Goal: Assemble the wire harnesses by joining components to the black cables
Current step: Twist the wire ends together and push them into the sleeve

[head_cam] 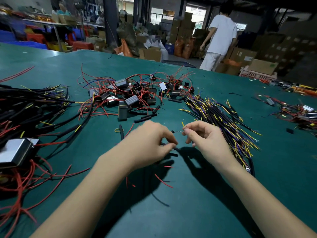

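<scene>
While both hands work just in front of the component pile (pixel 137 95), left hand (pixel 151 141) pinches a black cable (pixel 169 146), right hand (pixel 204 134) pinches its thin bare wire end (pixel 178 132). Light, floppy, prob. fragile at strands; grip on insulation nr the joint.

We find our two hands near the middle of the surface (pixel 197 79), the left hand (pixel 147 143) just beside the right hand (pixel 205 138), a short wire (pixel 178 132) stretched between them. Behind them lies a heap of boxed components (pixel 133 95). To the right of the hands spreads a fan of cables (pixel 221 117); to the left lies another cable bundle (pixel 32 107). Beyond the far edge a person (pixel 219 36) stands among stacked cartons (pixel 181 26).
</scene>
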Tool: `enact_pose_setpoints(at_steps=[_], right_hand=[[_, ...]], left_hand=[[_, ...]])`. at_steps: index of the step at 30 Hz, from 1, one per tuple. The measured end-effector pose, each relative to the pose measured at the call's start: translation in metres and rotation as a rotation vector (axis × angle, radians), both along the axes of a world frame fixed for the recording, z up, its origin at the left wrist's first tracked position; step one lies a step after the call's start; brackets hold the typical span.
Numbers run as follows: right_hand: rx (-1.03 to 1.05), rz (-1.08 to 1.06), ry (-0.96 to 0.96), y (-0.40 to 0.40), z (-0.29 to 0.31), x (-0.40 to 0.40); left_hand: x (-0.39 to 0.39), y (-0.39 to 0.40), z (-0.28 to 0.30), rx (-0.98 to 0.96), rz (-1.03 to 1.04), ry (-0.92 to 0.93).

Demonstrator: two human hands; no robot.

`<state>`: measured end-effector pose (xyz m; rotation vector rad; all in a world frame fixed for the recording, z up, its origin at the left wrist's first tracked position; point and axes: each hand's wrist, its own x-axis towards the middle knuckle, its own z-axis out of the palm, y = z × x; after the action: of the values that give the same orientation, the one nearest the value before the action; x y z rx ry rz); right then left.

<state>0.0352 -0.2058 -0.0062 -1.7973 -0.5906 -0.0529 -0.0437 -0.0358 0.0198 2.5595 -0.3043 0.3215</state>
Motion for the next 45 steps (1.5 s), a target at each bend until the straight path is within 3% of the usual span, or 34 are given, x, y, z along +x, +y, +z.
enact_pose_setpoints(at_steps=[4,9,11,16,23,28,34,38,41,45], right_hand=[[0.035,0.004,0.021,0.002,0.002,-0.002],[0.03,0.015,0.014,0.002,0.002,-0.002],[0.015,0.016,-0.015,0.001,0.001,-0.002],[-0.018,0.096,-0.04,0.002,0.001,-0.006],[0.017,0.243,-0.013,-0.001,0.006,-0.009],[0.043,0.274,-0.048,-0.003,0.009,-0.008],[-0.016,0.222,-0.197,-0.002,0.011,-0.008],[-0.01,0.184,-0.227,0.0,0.013,-0.01],[0.008,0.166,-0.23,0.001,0.016,-0.011],[0.029,0.141,-0.211,0.0,0.015,-0.01]], left_hand=[[0.009,-0.021,-0.017,0.318,0.007,0.021],[0.016,-0.026,-0.02,0.508,0.045,-0.099],[0.017,-0.022,-0.02,0.483,0.067,-0.123],[0.008,-0.006,-0.015,0.211,0.127,-0.105],[0.004,-0.004,-0.013,-0.166,0.057,-0.266],[0.004,-0.008,-0.009,-0.273,0.03,-0.284],[0.003,-0.011,-0.009,-0.297,0.029,-0.287],[-0.002,-0.012,-0.006,0.02,0.105,-0.483],[0.0,-0.012,-0.003,0.134,0.109,-0.647],[0.001,-0.012,-0.003,0.134,0.155,-0.557]])
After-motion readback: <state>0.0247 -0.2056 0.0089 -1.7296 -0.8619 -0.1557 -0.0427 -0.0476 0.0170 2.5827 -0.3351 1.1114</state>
